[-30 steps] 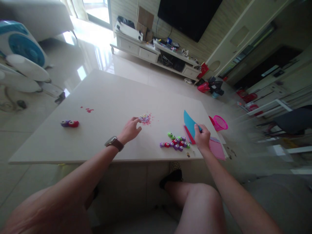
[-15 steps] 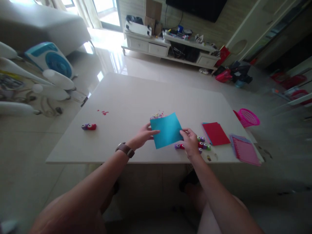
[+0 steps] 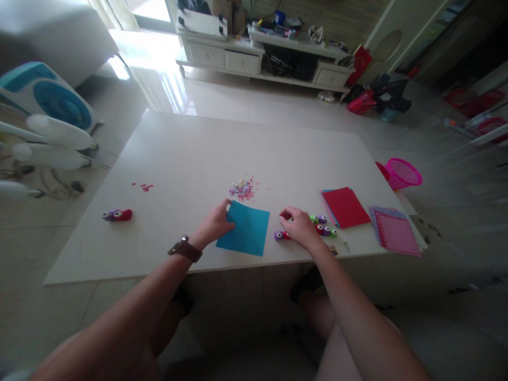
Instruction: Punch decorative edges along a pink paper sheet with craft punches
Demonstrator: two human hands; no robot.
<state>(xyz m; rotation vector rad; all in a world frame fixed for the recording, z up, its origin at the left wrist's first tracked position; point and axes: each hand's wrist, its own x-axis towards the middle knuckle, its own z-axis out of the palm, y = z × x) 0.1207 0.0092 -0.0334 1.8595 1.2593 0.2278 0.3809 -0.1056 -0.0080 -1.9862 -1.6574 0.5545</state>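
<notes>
A blue square sheet of paper [image 3: 246, 228] is at the front of the white table [image 3: 254, 153]. My left hand [image 3: 216, 225] grips its left edge between thumb and fingers. To the right of the sheet, my right hand [image 3: 297, 225] is raised over small eyed figures [image 3: 282, 235], its fingers curled and apart from the paper; nothing shows in them. Just behind the sheet lies a pile of small coloured confetti pieces [image 3: 243, 189].
Red paper sheets [image 3: 347, 207] and pink patterned sheets [image 3: 397, 233] lie at the right. At the left are a purple and red figure pair [image 3: 118, 215] and red bits [image 3: 146, 187]. A pink basket [image 3: 402, 173] stands beyond the right edge.
The blue sheet has moved down and left with my left hand, exposing the confetti. My right hand has let go of the sheet's right side. The view has shifted.
</notes>
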